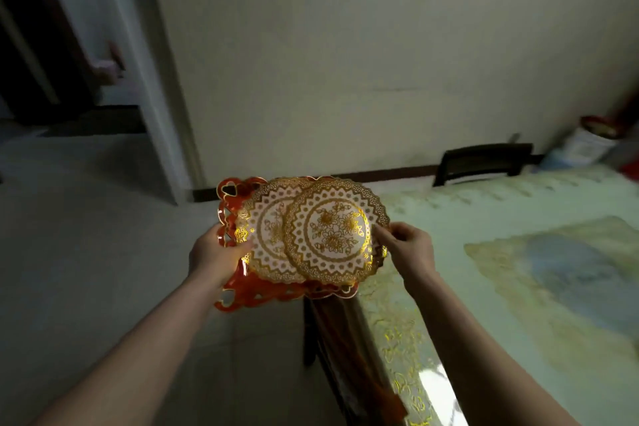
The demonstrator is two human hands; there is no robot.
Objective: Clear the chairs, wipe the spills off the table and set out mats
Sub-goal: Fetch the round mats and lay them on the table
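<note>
Two round white mats (pixel 333 228) with gold floral lacework lie overlapped on red mats (pixel 242 290), held above the table (pixel 484 252) corner. Left hand (pixel 216 252) grips the stack; right hand (pixel 409 245) pinches the top mat's edge.

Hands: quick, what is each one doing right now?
Left hand: closed on the mats.
Right hand: pinching the top mat.

Both hands, left (pixel 216 251) and right (pixel 409 245), grip stacked gold-patterned mats (pixel 333 226) beside the table (pixel 518 287).
</note>
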